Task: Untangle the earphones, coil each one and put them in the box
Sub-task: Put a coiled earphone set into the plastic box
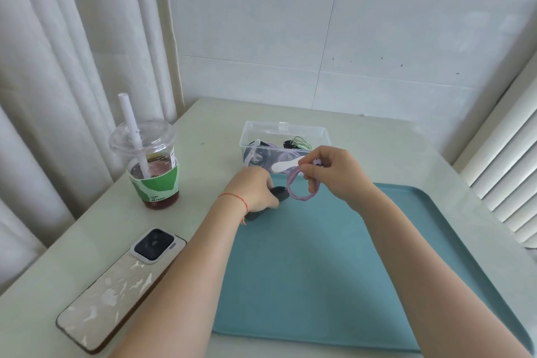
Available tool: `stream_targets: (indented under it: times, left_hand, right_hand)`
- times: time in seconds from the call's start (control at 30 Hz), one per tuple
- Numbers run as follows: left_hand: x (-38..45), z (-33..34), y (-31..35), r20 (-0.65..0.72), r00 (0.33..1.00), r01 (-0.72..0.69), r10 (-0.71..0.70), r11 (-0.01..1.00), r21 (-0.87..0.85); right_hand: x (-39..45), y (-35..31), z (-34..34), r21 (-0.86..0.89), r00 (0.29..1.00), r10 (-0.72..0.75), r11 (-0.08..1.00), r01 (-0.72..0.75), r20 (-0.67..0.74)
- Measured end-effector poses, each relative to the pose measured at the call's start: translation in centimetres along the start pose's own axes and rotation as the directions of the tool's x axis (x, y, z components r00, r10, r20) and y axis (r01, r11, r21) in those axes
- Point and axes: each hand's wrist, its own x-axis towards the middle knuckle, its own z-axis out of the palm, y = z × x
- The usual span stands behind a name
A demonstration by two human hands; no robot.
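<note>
Your right hand (328, 171) pinches the coiled purple earphones (299, 187); your left hand (255, 190) curls round a dark object (280, 193).

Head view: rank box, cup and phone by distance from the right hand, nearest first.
From the right hand:
1. Box, just behind it, against the fingers.
2. Cup, far left on the table.
3. Phone, front left, lying flat.

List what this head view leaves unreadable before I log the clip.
- Dark object under left hand: mostly covered by the fingers, identity unclear.
- Contents of clear box: partly hidden by right hand and purple earphone coil.
- Cup sleeve print: too small.
</note>
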Motion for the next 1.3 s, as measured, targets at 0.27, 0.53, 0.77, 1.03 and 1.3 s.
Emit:
stream_targets:
  times: [0.27,0.53,0.77,1.03,1.3]
  left_hand:
    - [2.2,0.9,3.6,-0.052,0.998,-0.062,0.035,0.526,-0.848]
    - [2.7,3.7,4.2,0.074,0.997,0.059,0.028,0.362,-0.93]
    - [3.0,3.1,4.3,0.18,0.978,0.157,0.106,0.199,-0.968]
    - [3.3,3.9,4.6,-0.002,0.996,-0.038,0.088,0.414,-0.91]
    - [3.5,3.9,4.6,0.025,0.997,-0.028,0.076,0.623,-0.782]
  right_hand:
    - [0.6,2.1,-4.8,0.421,0.998,0.0,0.907,-0.027,0.064]
    - [0.7,5.4,-5.1,0.625,0.986,0.059,0.767,-0.146,0.158]
    - [0.7,5.6,-4.4,0.535,0.976,0.033,0.832,-0.147,0.217]
    - [0.6,3.7,-2.7,0.275,0.996,-0.046,0.961,0.023,0.078]
    - [0.8,3.8,-2.5,-0.02,0.996,-0.077,0.997,0.076,-0.05]
